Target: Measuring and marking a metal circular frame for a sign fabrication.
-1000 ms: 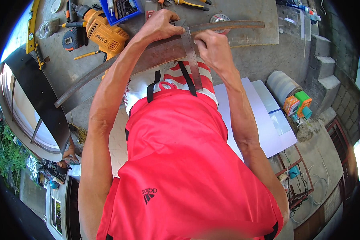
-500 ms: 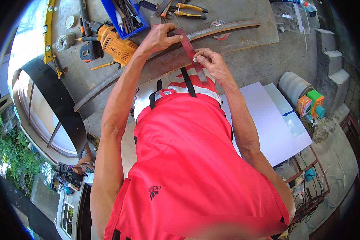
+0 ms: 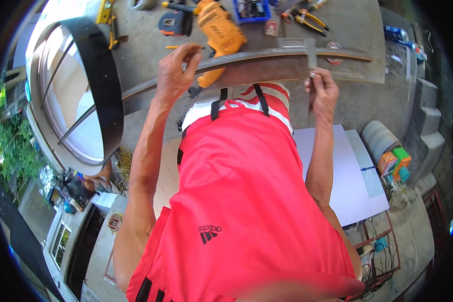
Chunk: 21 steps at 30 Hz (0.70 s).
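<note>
My right hand (image 3: 321,93) grips a metal L-shaped square (image 3: 311,56) by its long leg. The short leg lies to the left, beyond a long metal bar (image 3: 267,56), and the long leg crosses the bar. My left hand (image 3: 178,68) is over the near side of the table, its fingers curled round the right end of a yellow pencil (image 3: 172,47). Part of the pencil is hidden behind those fingers. Just right of this hand lies an orange power drill (image 3: 220,29), partly behind the bar.
Beyond my left hand are a tape measure (image 3: 172,24) and a yellow level (image 3: 104,11). A blue tool bin (image 3: 251,20), pliers (image 3: 311,22) and a tape roll (image 3: 333,50) lie further right. A large black-rimmed ring (image 3: 98,90) stands at left; white sheets (image 3: 332,171) lie at right.
My left hand has let go of the square and moved left to the pencil. My right hand has shifted right with the square, turning it across the bar. The view has shifted left.
</note>
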Each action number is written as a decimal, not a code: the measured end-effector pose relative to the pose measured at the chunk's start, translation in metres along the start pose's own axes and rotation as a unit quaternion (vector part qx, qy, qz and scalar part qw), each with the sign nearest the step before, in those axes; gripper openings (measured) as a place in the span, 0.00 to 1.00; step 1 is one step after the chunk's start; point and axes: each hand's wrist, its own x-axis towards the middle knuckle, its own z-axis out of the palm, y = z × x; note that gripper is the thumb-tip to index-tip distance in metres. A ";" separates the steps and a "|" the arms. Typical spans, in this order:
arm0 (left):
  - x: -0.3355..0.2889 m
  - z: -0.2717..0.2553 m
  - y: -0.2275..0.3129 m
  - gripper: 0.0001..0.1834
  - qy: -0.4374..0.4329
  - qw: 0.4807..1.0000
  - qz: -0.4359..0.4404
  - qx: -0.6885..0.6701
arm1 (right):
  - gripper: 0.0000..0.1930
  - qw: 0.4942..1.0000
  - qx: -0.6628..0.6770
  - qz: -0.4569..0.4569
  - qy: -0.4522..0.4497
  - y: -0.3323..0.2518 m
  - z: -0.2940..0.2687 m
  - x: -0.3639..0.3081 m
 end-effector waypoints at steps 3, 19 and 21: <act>-0.043 -0.052 -0.037 0.26 -0.039 0.990 -0.048 0.128 | 0.06 1.000 0.004 -0.030 -0.003 -0.009 0.002 -0.017; -0.030 -0.051 -0.113 0.34 -0.224 0.970 -0.043 0.085 | 0.06 0.995 -0.023 0.071 -0.065 0.030 0.140 -0.098; -0.027 -0.053 -0.118 0.37 -0.186 0.981 -0.053 0.002 | 0.06 0.993 -0.021 0.091 -0.072 0.036 0.161 -0.095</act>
